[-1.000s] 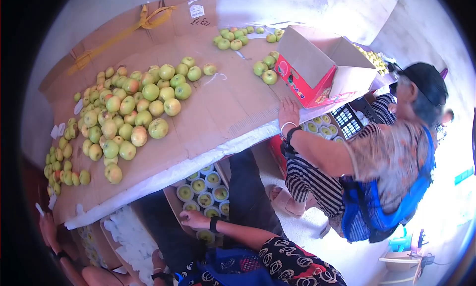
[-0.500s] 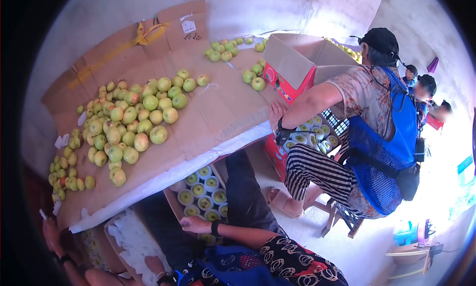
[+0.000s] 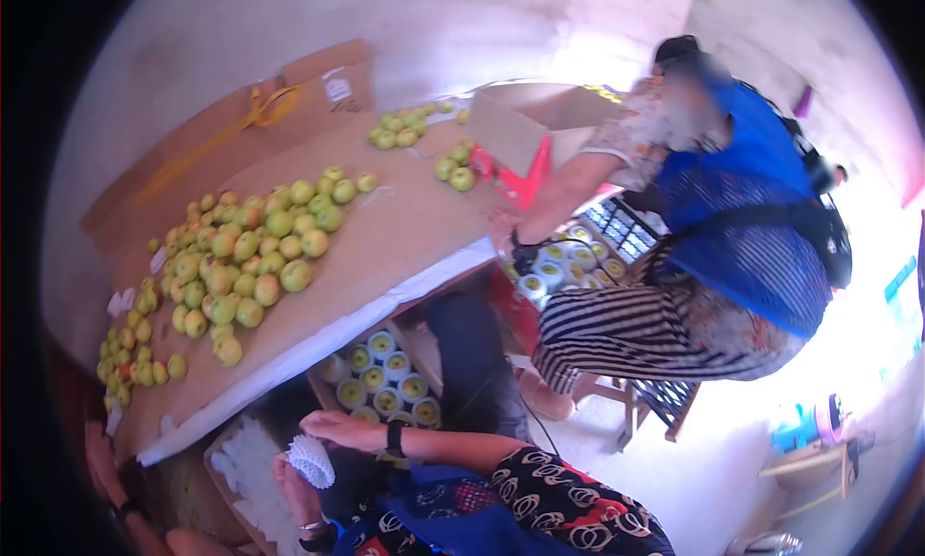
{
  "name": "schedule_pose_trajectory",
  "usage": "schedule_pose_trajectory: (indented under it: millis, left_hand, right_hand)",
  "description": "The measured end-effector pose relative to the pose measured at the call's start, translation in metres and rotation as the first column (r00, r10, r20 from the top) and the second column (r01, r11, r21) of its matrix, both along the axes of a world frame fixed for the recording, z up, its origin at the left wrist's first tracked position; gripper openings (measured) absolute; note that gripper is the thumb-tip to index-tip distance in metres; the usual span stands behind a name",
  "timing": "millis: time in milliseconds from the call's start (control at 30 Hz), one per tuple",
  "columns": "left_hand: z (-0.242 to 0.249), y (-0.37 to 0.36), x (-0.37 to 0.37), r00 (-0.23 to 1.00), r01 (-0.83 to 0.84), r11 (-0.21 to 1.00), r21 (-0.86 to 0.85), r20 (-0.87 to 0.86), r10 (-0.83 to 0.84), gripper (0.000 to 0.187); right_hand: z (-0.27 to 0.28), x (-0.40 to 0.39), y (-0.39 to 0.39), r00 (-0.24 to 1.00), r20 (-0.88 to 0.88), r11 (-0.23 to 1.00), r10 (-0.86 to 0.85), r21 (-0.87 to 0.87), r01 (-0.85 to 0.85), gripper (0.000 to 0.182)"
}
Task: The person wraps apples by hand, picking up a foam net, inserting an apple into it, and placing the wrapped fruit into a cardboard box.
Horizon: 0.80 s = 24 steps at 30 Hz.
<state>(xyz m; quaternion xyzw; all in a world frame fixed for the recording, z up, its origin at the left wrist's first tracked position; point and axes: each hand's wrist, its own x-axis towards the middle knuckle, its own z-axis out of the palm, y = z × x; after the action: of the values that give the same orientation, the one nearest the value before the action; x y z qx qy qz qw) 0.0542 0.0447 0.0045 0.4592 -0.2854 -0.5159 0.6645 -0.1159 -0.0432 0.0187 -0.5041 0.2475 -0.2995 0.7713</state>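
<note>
My left hand point(image 3: 299, 489), with a bracelet at its wrist, holds a white foam net point(image 3: 311, 461) at the lower left of centre. Just above the net is my right hand point(image 3: 342, 429), a dark band on its wrist. Its fingers are pressed together, and anything between them is too small to make out. Beyond that hand, a cardboard box point(image 3: 432, 352) holds green apples point(image 3: 387, 401) in white foam nets. White foam nets point(image 3: 252, 474) also lie in a box left of my left hand.
A large pile of apples point(image 3: 246, 252) lies on the cardboard-covered table point(image 3: 414, 219). At right, a co-worker in a blue vest point(image 3: 747, 209) leans by a red apple carton point(image 3: 515, 137) and a crate of netted apples. Another person's arm point(image 3: 111, 479) is at lower left.
My right hand has moved left, away from the box of netted apples. My left hand has risen, and a foam net now shows in it. The co-worker at right has leaned forward.
</note>
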Motion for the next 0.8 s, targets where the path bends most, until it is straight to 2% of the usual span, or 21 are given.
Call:
schedule_pose_trajectory:
  millis: [33,67,100,133,167,233,300,333,367,400,433,467,500,567,600,633,700,733,767,800]
  left_hand:
    - [-0.003,-0.018,-0.015,0.999,0.046,0.999,-0.017,-0.012,-0.046,0.005]
    - [-0.007,-0.025,-0.023,0.997,0.079,0.996,-0.03,-0.019,-0.08,0.005]
    - [-0.018,-0.026,-0.026,0.994,0.05,0.999,0.008,0.1,-0.051,0.005]
    - [-0.024,-0.028,-0.028,0.974,0.009,0.999,0.046,0.225,-0.019,0.007]
    - [-0.03,-0.029,-0.029,0.974,0.03,0.999,0.04,0.224,-0.038,0.007]
    - [-0.036,-0.028,-0.033,0.902,-0.197,0.976,0.097,0.407,0.142,0.01]
    - [-0.044,-0.025,-0.027,0.887,-0.176,0.98,0.093,0.446,0.117,0.01]
    - [-0.056,-0.026,-0.021,0.881,-0.164,0.986,0.016,0.452,0.14,0.012]
    - [-0.065,-0.026,-0.012,0.871,-0.162,0.985,-0.061,0.46,0.171,0.015]
    - [-0.056,-0.021,-0.013,0.865,-0.177,0.982,-0.059,0.466,0.184,0.015]
    - [-0.039,-0.017,-0.019,0.786,-0.145,0.988,-0.052,0.601,0.147,0.017]
    - [-0.026,-0.015,-0.026,0.686,-0.115,0.993,-0.04,0.719,0.109,0.02]
    - [-0.022,-0.014,-0.03,0.681,-0.132,0.99,-0.045,0.722,0.123,0.02]
    - [-0.021,-0.013,-0.037,0.641,-0.133,0.99,-0.048,0.758,0.122,0.023]
    - [-0.018,-0.013,-0.042,0.657,-0.167,0.984,-0.062,0.737,0.158,0.017]
    - [-0.018,-0.011,-0.041,0.647,-0.183,0.982,-0.054,0.745,0.161,0.017]
    - [-0.018,-0.009,-0.039,0.405,-0.156,0.987,0.032,0.914,0.034,0.014]
    - [-0.017,-0.007,-0.042,0.47,-0.147,0.988,-0.037,0.877,0.103,0.01]
    - [-0.021,-0.008,-0.038,0.462,-0.162,0.986,-0.032,0.881,0.104,0.01]
    - [-0.018,-0.01,-0.037,0.515,-0.179,0.984,0.005,0.853,0.089,0.01]
  right_hand:
    - [-0.003,0.0,-0.008,0.999,0.046,1.0,0.006,-0.008,-0.006,0.036]
    - [-0.007,0.002,-0.005,0.994,0.047,0.983,-0.098,-0.154,0.104,0.032]
    - [-0.013,0.0,-0.002,0.979,0.059,0.931,-0.195,-0.303,0.204,0.028]
    - [-0.001,-0.009,0.004,0.978,0.004,0.921,-0.21,-0.334,0.2,0.024]
    - [-0.001,-0.01,0.005,0.972,-0.007,0.921,-0.234,-0.321,0.22,0.023]
    - [-0.007,-0.01,0.004,0.951,-0.1,0.861,-0.291,-0.462,0.215,0.026]
    - [-0.012,-0.009,0.006,0.931,-0.14,0.827,-0.338,-0.517,0.222,0.03]
    - [-0.012,-0.009,0.007,0.914,-0.182,0.797,-0.364,-0.569,0.204,0.033]
    - [-0.013,-0.009,0.007,0.917,-0.178,0.798,-0.358,-0.568,0.201,0.033]
    - [-0.013,-0.009,0.01,0.913,-0.19,0.826,-0.361,-0.519,0.218,0.038]
    - [-0.016,-0.006,0.01,0.911,-0.203,0.853,-0.36,-0.468,0.233,0.043]
    - [-0.02,-0.007,0.003,0.936,-0.213,0.871,-0.279,-0.466,0.154,0.044]
    - [-0.016,-0.01,0.002,0.948,-0.24,0.912,-0.21,-0.396,0.102,0.039]
    - [-0.034,-0.006,0.0,0.949,-0.261,0.91,-0.177,-0.411,0.057,0.04]
    - [-0.034,-0.003,0.005,0.955,-0.253,0.915,-0.157,-0.402,0.044,0.04]
    - [-0.035,-0.002,0.009,0.959,-0.206,0.9,-0.196,-0.426,0.093,0.038]
    - [-0.035,-0.006,0.011,0.964,-0.156,0.887,-0.214,-0.445,0.125,0.036]
    - [-0.035,-0.008,0.011,0.962,-0.18,0.879,-0.206,-0.465,0.101,0.033]
    - [-0.034,-0.01,0.009,0.958,-0.203,0.872,-0.203,-0.482,0.082,0.03]
    - [-0.035,-0.01,0.007,0.958,-0.181,0.857,-0.222,-0.505,0.103,0.025]
